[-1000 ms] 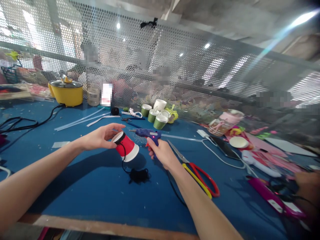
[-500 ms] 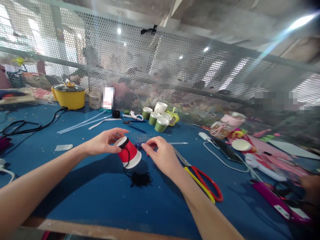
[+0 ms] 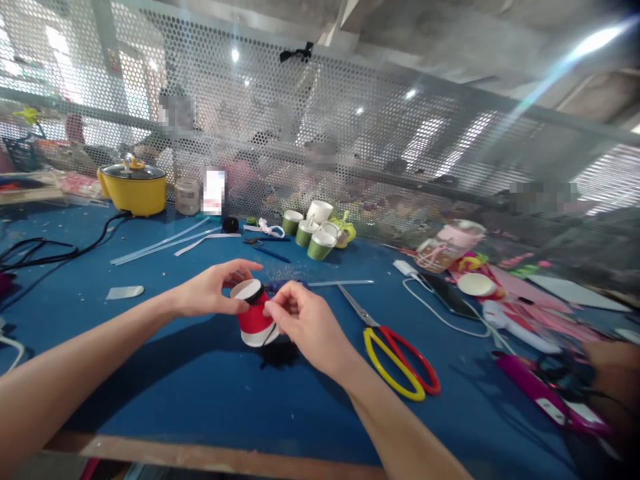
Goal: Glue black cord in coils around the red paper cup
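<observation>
My left hand [image 3: 220, 288] is closed around the top of a small paper cup [image 3: 256, 317], its thumb at the front and its fingers behind. The cup is white with a red band and leans slightly above the table. Black yarn [image 3: 257, 295] is wrapped just below its upper rim. At the cup's right side, my right hand [image 3: 305, 320] pinches the loose yarn strand; its fingertips partly cover the spot. More black yarn [image 3: 280, 355] lies bunched beneath the cup. Scissors [image 3: 373, 325] with red and yellow handles rest to the right of my right hand.
Several green-and-white cups [image 3: 320, 244] stand at the back, near pliers [image 3: 270, 249]. A yellow pot [image 3: 135, 193] is back left. On the right lie a phone [image 3: 449, 295], a white cable and a purple tool [image 3: 545, 393], with another person's hand [image 3: 613, 367] beside it.
My right hand has moved left to the cup and now pinches the strand there. The cup has turned more upright, and the loose strand has shifted to its right side.
</observation>
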A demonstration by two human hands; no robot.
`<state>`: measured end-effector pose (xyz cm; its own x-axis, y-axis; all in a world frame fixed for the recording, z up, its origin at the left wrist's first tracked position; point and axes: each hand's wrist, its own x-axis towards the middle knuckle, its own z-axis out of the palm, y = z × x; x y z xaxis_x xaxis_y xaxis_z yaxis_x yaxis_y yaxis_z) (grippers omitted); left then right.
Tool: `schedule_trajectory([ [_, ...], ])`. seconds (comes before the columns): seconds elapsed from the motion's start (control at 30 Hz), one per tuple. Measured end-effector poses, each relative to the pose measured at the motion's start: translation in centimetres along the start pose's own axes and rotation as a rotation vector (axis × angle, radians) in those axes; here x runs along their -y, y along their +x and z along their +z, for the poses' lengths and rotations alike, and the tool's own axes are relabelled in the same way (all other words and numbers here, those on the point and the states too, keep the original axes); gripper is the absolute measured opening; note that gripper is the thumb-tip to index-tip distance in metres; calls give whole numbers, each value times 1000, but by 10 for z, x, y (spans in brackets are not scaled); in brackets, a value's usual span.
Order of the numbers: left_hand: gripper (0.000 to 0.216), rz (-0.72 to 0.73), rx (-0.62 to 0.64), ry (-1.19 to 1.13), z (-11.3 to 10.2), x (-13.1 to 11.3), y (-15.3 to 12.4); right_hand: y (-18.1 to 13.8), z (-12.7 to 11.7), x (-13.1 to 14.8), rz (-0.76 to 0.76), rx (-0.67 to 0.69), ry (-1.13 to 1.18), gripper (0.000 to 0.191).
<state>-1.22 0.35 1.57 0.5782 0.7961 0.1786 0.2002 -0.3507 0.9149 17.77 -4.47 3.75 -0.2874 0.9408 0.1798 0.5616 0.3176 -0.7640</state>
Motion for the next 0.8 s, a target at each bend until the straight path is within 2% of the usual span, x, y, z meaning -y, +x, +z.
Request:
schedule_trajectory([
  [0.07,57,6,24,-9,1,0,0,-2,-3,2,70,66,125,15],
  [0.13,57,12,44,-32,2,0,0,-2,-6,3,61,67,143,13],
  [0.27,56,-5,73,-57,2,0,0,-2,-11,2,-41,43,-40,6],
  [0.43,55,-45,118,-62,3,-3,-1,-1,-11,-1,-204,-27,-173,11],
  [0.8,55,-36,168,-243,4,-2,-1,2,-10,-8,-226,-64,-172,10],
])
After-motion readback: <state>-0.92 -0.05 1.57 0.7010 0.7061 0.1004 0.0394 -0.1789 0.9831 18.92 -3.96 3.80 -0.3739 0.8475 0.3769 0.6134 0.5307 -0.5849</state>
